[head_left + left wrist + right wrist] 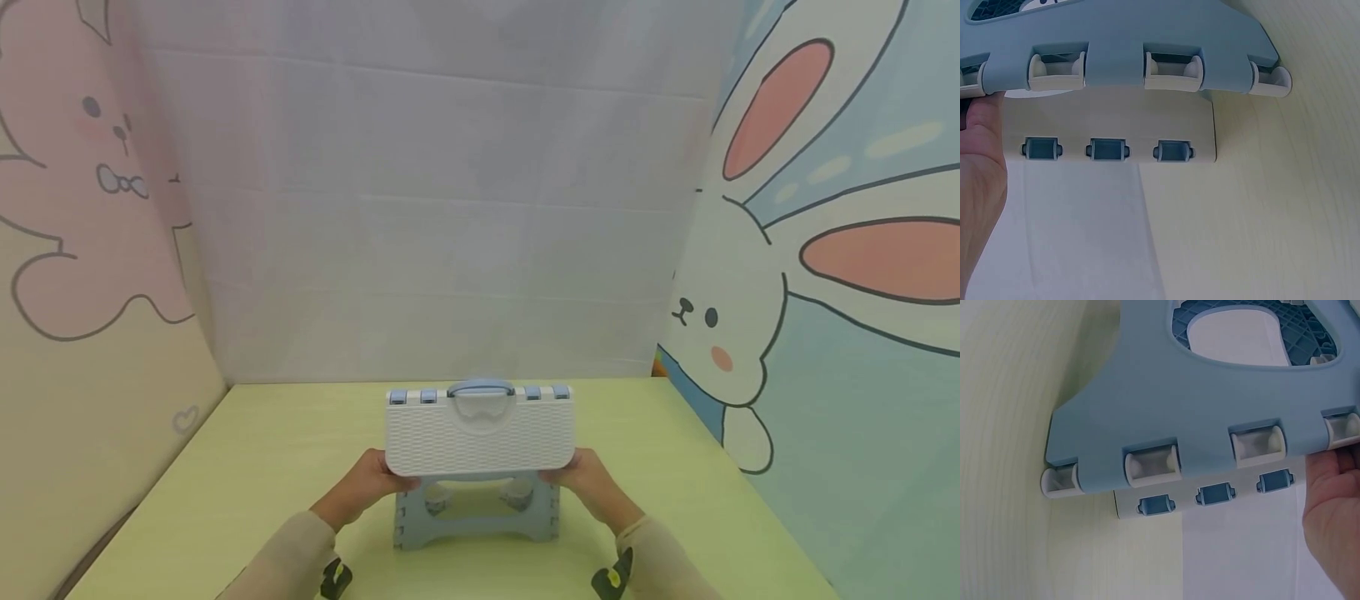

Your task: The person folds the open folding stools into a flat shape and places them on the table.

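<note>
A folding step stool (480,450) with a white, woven-textured top is in the middle of the head view, its blue carry handle (481,387) along the upper edge. Below the top shows a grey-blue leg panel (480,527) with an oval cutout. My left hand (369,485) grips the left end of the top and my right hand (591,483) the right end; the fingers are partly hidden at the underside. Both wrist views show a blue leg panel (1122,44) with hinge joints, and beside it a white panel (1191,499) with blue hinge pieces.
The stool is over a pale yellow table (300,433). A white curtain (450,208) hangs at the back. A wall printed with a pink cartoon animal (90,175) stands left, and one with a white rabbit (738,292) stands right.
</note>
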`<state>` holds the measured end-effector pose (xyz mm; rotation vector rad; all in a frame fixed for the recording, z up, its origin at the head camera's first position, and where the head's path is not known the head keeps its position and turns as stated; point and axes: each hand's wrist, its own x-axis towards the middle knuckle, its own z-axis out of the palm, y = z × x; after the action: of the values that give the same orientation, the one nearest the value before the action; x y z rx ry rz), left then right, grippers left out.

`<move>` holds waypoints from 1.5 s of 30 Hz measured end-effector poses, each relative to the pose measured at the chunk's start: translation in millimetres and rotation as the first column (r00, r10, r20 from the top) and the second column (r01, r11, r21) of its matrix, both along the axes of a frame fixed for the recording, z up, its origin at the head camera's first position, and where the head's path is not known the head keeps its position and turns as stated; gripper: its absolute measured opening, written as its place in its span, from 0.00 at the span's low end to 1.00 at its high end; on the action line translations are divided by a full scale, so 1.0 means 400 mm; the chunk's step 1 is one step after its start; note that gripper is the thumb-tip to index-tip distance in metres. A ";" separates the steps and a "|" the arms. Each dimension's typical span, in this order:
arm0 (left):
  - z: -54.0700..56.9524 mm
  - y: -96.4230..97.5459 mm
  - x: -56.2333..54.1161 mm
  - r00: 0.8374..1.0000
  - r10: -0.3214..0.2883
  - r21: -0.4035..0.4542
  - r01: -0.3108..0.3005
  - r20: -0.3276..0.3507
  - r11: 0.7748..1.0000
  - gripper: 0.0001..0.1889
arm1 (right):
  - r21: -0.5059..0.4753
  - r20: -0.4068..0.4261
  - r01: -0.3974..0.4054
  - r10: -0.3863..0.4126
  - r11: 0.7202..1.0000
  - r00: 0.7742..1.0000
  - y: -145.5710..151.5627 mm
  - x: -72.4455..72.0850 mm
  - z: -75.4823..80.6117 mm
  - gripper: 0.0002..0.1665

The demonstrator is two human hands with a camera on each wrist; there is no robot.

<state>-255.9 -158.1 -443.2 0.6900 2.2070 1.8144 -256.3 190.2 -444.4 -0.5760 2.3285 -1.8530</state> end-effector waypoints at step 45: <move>-0.002 0.000 0.000 1.000 -0.002 0.010 0.002 0.018 1.000 0.19 | -0.005 0.005 -0.024 0.024 1.000 1.000 0.000 -0.003 0.004 0.24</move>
<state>-256.1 -158.2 -443.9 0.6750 2.1864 1.8249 -257.4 190.1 -442.8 -0.5957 2.3045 -1.8480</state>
